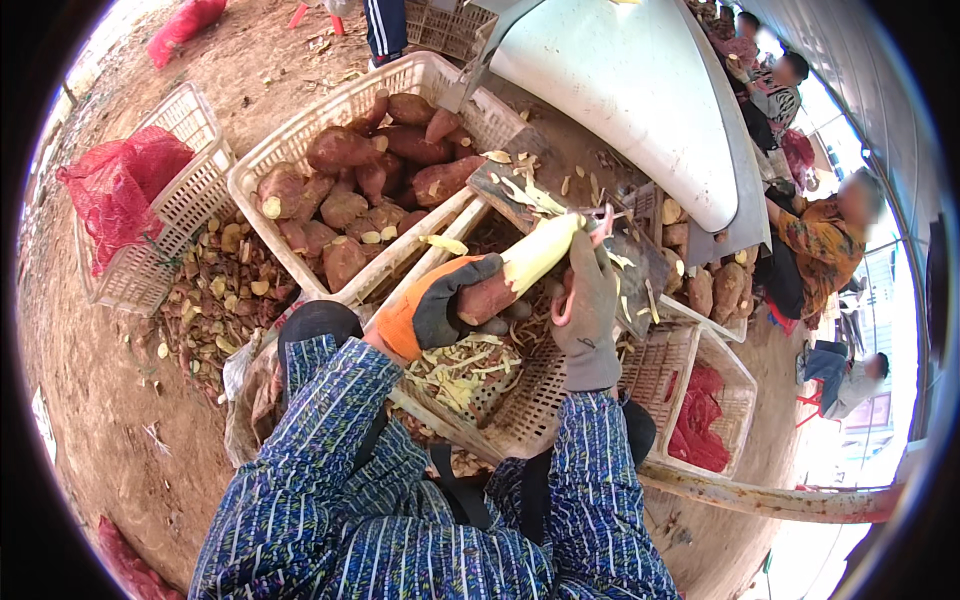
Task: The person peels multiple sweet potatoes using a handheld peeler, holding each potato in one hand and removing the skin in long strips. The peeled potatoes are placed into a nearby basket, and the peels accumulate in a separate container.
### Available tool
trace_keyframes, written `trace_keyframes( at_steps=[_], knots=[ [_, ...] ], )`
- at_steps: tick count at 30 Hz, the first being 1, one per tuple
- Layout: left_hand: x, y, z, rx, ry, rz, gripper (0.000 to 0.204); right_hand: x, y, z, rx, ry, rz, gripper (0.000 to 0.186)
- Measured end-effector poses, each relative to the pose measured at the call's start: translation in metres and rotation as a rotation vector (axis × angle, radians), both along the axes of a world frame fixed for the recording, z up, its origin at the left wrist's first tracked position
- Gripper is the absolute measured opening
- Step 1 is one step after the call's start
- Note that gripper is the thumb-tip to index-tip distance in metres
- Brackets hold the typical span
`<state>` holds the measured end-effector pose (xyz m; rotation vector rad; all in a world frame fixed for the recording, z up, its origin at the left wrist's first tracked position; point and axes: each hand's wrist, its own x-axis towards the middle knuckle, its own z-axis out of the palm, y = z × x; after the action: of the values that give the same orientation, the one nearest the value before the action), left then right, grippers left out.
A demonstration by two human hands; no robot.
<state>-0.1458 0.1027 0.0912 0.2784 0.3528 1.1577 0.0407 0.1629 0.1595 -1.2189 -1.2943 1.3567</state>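
My left hand (440, 310), in an orange and black glove, grips a long sweet potato (525, 268), pale yellow where peeled and reddish-brown at its lower end. My right hand (585, 320), in a grey glove, is closed on a pink-handled peeler (600, 222) at the peeled upper end. Behind them a wooden board (625, 280) carries pale peel strips. Below, yellow peelings (460, 375) lie in a slatted plastic crate (515, 410). A crate (250, 195) of unpeeled sweet potatoes stands beyond my left hand.
A crate (195, 250) with red mesh sacks and a pile of scraps (220, 300) lie left. A metal chute (620, 100) rises ahead. Right stand a crate of potatoes (720, 290) and one with red mesh (735, 430). Several co-workers (820, 245) sit at the right. A rusty bar (760, 500) runs lower right.
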Motion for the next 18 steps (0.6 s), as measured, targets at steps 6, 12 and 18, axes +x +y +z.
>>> trace_keyframes(
  at_steps=[6, 12, 18],
  knots=[
    [0.007, 0.004, -0.022, 0.491, 0.869, 0.464, 0.048, -0.026, 0.008, -0.006, 0.449, -0.469, -0.247, 0.051],
    [-0.001, -0.007, 0.010, -0.031, 0.080, 0.110, 0.045, -0.030, 0.029, 0.033, 0.219, -0.364, -0.082, 0.055],
    [0.005, 0.010, -0.011, 0.249, 0.842, 0.825, 0.038, -0.059, -0.033, 0.016, 0.186, -0.727, 0.106, 0.063]
  ],
)
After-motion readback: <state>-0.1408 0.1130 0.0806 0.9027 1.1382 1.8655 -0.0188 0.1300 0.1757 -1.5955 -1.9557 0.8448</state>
